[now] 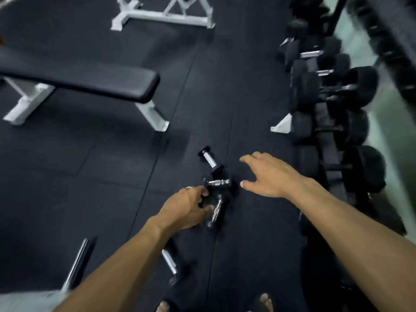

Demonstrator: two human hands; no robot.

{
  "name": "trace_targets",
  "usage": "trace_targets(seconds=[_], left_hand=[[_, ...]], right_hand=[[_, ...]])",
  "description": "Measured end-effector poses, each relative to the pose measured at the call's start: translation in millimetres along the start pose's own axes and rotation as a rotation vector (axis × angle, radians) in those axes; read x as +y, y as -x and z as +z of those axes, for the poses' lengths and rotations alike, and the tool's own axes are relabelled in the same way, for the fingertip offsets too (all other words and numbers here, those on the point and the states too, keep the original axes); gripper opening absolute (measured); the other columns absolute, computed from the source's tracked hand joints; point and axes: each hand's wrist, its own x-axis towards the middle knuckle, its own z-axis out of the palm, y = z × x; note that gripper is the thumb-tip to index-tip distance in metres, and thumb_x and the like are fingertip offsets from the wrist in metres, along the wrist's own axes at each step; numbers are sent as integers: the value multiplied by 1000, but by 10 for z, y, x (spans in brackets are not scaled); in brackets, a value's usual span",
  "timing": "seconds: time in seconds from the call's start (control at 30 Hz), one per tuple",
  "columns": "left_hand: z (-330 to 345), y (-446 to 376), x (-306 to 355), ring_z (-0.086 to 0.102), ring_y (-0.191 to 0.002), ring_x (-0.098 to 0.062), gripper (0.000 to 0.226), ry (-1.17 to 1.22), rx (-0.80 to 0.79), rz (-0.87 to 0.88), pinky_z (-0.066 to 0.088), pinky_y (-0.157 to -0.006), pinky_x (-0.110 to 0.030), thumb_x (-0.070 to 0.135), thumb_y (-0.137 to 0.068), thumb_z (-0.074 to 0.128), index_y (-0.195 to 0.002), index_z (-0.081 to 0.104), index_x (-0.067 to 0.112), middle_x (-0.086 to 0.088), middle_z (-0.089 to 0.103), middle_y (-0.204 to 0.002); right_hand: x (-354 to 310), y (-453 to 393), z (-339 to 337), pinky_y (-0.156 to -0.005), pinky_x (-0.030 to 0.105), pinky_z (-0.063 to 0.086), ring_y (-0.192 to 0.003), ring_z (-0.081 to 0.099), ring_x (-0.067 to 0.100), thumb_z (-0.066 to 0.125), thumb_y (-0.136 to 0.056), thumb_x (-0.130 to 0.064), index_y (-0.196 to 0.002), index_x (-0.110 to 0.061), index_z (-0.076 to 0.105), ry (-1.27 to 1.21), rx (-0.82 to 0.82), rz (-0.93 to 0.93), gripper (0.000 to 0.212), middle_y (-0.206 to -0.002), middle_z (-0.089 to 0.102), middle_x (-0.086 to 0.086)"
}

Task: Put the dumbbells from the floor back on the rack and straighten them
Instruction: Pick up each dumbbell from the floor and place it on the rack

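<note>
Several small black dumbbells with chrome handles lie on the black rubber floor in the middle. The farthest dumbbell lies apart; a second dumbbell lies crosswise just below it. My left hand curls its fingers around the end of a third dumbbell. My right hand hovers open to the right of the pile, fingers spread, touching nothing. Another dumbbell lies under my left forearm. The dumbbell rack, filled with big black dumbbells, runs along the right side.
A flat bench with white legs stands to the left. A white bench frame stands at the back. A chrome bar lies at lower left. My feet show at the bottom edge.
</note>
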Motion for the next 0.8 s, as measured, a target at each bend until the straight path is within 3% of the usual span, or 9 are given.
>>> trace_targets(seconds=[0.2, 0.4, 0.57, 0.8], left_hand=[[520, 238, -1264, 58, -105, -19, 45, 147, 23, -187, 48, -87, -35, 44, -88, 57, -127, 51, 24, 0, 59, -116], [1574, 102, -2170, 58, -104, -20, 44, 280, -25, -425, 47, -81, -33, 48, -88, 55, -125, 52, 25, 1, 61, -113], [2629, -149, -2823, 58, -110, -22, 48, 385, 20, -692, 45, -83, -33, 52, -89, 53, -129, 50, 25, 0, 56, -122], [3795, -594, -3572, 58, -108, -20, 48, 587, 65, -836, 48, -89, -34, 50, -88, 57, -129, 49, 27, -1, 55, -120]], right_hand=[[-922, -716, 937, -95, 41, 46, -124, 47, 24, 60, -89, -45, -147, -23, 35, 36, -157, -144, 67, -131, 49, 1], [-1515, -1564, 2312, -90, 39, 45, -125, 48, 26, 61, -88, -46, -146, -23, 35, 50, -334, -304, 68, -132, 49, 3], [-1785, -2177, 3727, -98, 43, 45, -122, 50, 27, 63, -87, -46, -148, -23, 33, 108, -502, -433, 72, -129, 50, 3], [-1885, -2704, 5135, -102, 42, 41, -133, 41, 25, 74, -81, -43, -153, -24, 23, 114, -564, -462, 90, -146, 41, 2]])
